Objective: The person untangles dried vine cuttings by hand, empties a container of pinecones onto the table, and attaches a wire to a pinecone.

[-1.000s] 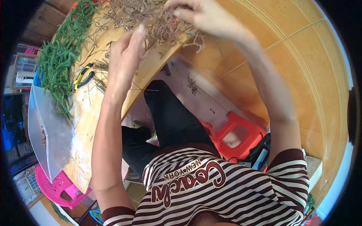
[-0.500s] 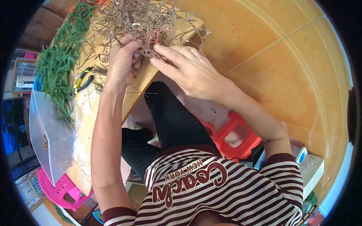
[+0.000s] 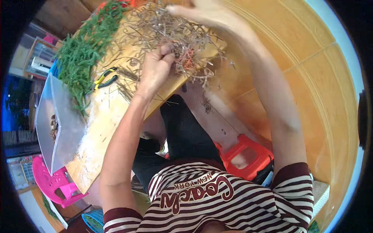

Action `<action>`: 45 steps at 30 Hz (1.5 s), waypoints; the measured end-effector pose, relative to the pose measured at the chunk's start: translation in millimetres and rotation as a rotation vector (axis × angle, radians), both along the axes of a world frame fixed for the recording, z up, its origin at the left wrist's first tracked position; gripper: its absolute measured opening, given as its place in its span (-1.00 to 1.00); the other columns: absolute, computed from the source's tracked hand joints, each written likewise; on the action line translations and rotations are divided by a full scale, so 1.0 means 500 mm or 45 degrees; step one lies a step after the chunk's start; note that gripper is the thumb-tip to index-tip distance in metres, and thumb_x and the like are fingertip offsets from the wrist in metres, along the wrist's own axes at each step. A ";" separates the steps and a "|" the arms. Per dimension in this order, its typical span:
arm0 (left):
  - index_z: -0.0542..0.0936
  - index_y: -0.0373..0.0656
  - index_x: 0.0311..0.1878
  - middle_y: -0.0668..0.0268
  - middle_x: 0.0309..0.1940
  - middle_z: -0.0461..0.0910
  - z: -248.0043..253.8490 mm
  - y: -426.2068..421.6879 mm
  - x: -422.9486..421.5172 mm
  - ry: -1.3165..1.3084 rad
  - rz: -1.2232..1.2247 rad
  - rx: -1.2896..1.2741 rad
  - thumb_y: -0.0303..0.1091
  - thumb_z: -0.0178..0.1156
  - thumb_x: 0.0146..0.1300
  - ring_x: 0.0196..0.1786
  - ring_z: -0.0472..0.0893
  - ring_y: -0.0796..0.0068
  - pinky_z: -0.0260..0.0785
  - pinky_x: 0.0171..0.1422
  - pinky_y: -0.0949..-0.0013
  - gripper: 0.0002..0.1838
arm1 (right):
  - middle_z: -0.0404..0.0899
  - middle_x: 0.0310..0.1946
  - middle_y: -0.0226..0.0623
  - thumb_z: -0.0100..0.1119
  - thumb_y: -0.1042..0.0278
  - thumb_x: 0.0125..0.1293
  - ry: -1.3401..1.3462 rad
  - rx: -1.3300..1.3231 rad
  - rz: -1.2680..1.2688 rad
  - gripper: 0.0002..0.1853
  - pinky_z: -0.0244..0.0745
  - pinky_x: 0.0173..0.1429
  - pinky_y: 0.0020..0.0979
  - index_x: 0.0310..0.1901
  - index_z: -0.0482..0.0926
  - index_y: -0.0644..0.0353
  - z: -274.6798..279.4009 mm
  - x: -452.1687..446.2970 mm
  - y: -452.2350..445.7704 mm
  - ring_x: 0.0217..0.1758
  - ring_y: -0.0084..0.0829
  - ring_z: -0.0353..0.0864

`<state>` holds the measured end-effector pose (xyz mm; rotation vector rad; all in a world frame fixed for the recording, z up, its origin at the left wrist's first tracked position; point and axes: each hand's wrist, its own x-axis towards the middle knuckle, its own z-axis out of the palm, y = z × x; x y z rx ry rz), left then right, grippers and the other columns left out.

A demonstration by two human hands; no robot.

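Observation:
My left hand [image 3: 158,64] is closed at the near edge of a tangled heap of dry brown curly twigs [image 3: 175,33], thumb and finger pinched on the stems. Reddish strands [image 3: 188,58] show in the tangle just right of those fingers. My right hand [image 3: 210,13] is at the top edge of the view over the far side of the heap, smeared by motion and partly cut off. Its thumb points left, but the other fingers cannot be made out. Yellow-and-black pliers [image 3: 105,79] lie left of my left hand, beside a bundle of thin wires [image 3: 126,83].
Green artificial sprigs [image 3: 81,54] cover the table's left side. A translucent plastic bin [image 3: 66,128] with small brown bits stands by them. A pink chair [image 3: 50,182] is at lower left, a red stool [image 3: 246,157] at right. The wooden table [image 3: 101,143] ends above my knees.
My right hand has left the near side of the twigs and moved up and away to the far side. My left hand stays on the twigs. The whole view has shifted.

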<state>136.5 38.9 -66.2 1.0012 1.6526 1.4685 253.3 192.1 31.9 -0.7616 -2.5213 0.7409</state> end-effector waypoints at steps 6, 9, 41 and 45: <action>0.58 -0.30 0.07 0.27 -0.40 0.62 0.036 -0.038 -0.002 0.651 -0.054 0.039 -0.21 0.19 0.27 -0.38 0.50 0.57 0.37 -0.24 0.45 -0.60 | 0.55 -0.42 -0.25 0.25 -0.23 0.15 -0.428 -0.162 0.329 -0.32 0.44 -0.28 -0.42 -0.12 0.56 0.40 -0.051 -0.073 0.085 -0.32 -0.41 0.56; 0.57 -0.28 0.08 0.25 -0.42 0.60 0.043 -0.100 0.002 0.721 -0.006 0.054 -0.14 0.21 0.25 -0.40 0.49 0.52 0.36 -0.23 0.40 -0.55 | 0.57 -0.33 -0.20 0.19 -0.33 0.17 -0.397 -0.242 0.336 -0.25 0.46 -0.20 -0.40 -0.10 0.56 0.42 -0.048 -0.071 0.091 -0.27 -0.43 0.56; 0.53 -0.23 0.07 -0.02 -0.41 0.63 0.026 -0.185 -0.091 1.342 0.084 -0.128 -0.23 0.18 0.20 -0.27 0.58 -0.05 0.42 -0.12 0.04 -0.60 | 0.69 -0.31 -0.19 0.07 0.62 -0.10 0.467 -0.524 0.357 -0.51 0.63 -0.28 -0.41 -0.02 0.61 0.38 0.273 0.252 0.143 -0.34 -0.49 0.65; 0.47 -0.21 0.19 0.02 -0.43 0.62 0.060 -0.170 -0.078 1.293 0.044 -0.065 -0.19 0.22 0.19 -0.30 0.58 -0.01 0.41 -0.13 0.05 -0.48 | 0.68 -0.32 -0.10 0.06 0.59 -0.02 0.594 -0.717 0.722 -0.59 0.65 -0.32 -0.33 -0.06 0.60 0.43 0.265 0.310 0.205 -0.38 -0.41 0.67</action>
